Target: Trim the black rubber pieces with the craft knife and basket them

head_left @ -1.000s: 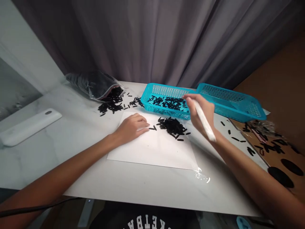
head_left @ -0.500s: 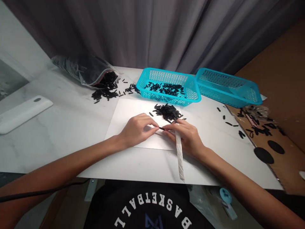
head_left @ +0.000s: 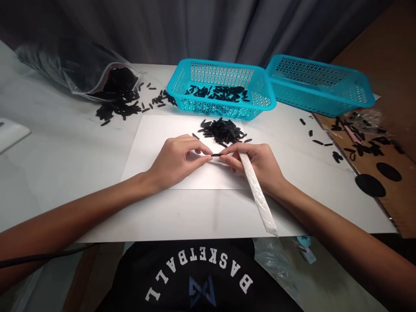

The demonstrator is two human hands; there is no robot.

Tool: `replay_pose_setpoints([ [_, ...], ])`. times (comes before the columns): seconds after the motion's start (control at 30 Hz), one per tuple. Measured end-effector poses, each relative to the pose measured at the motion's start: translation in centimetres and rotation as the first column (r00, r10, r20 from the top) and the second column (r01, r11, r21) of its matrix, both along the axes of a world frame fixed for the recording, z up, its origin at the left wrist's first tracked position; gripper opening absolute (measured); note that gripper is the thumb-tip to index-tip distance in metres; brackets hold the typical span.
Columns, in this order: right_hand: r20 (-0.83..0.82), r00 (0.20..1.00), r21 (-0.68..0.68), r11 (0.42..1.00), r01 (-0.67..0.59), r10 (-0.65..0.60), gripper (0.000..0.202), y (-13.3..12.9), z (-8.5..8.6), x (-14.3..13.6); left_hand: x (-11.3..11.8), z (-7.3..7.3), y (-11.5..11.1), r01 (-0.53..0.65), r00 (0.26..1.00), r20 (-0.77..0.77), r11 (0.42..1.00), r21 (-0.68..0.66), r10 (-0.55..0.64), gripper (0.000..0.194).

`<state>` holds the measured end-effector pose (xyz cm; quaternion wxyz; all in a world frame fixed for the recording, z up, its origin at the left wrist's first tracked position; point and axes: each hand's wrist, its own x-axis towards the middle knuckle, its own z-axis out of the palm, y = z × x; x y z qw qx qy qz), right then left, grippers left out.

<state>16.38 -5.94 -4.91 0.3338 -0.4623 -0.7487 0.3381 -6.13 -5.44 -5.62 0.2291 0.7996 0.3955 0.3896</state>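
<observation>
Between my two hands, over a white sheet of paper, is a small slim black piece with pointed ends. The thumb and forefinger of my left hand pinch its left end. My right hand pinches the other end with its fingertips. A flat, stick-like tool wrapped in white is also held in my right hand, its long end slanting down toward the table's front edge. Its upper end is hidden by the fingers. Just beyond my fingertips lies a pile of similar black pieces.
A blue perforated basket with black pieces stands behind the pile, beside a second blue basket. At the left, an open plastic bag spills black pieces. Cardboard at the right bears black ovals and scraps.
The view has shifted, so the table appears closer. Both hands still pinch the black piece, which now lies more level. The white-wrapped tool's lower end has swung to the right.
</observation>
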Motion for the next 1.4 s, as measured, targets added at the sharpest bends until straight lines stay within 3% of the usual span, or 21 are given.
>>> replay_pose_setpoints([
  [0.4, 0.006, 1.000, -0.033, 0.999, -0.010, 0.010, 0.015, -0.31, 0.51, -0.16, -0.04, 0.34, -0.16, -0.006, 0.999, 0.043, 0.997, -0.072, 0.009, 0.002],
  [0.87, 0.048, 0.999, 0.019, 1.000, -0.019, 0.018, 0.015, -0.41, 0.95, -0.11, -0.03, 0.46, -0.32, 0.009, 0.999, 0.052, 0.998, -0.069, -0.006, 0.003],
  [1.1, 0.052, 0.998, 0.053, 0.998, -0.021, 0.019, 0.011, -0.40, 1.00, -0.05, -0.08, 0.37, -0.31, 0.030, 0.998, 0.064, 0.999, -0.033, -0.028, 0.002],
  [1.4, 0.007, 0.998, -0.020, 0.998, -0.062, 0.062, 0.014, -0.38, 1.07, -0.15, -0.22, 0.44, -0.45, 0.050, 0.997, 0.061, 0.996, 0.068, -0.054, 0.004],
])
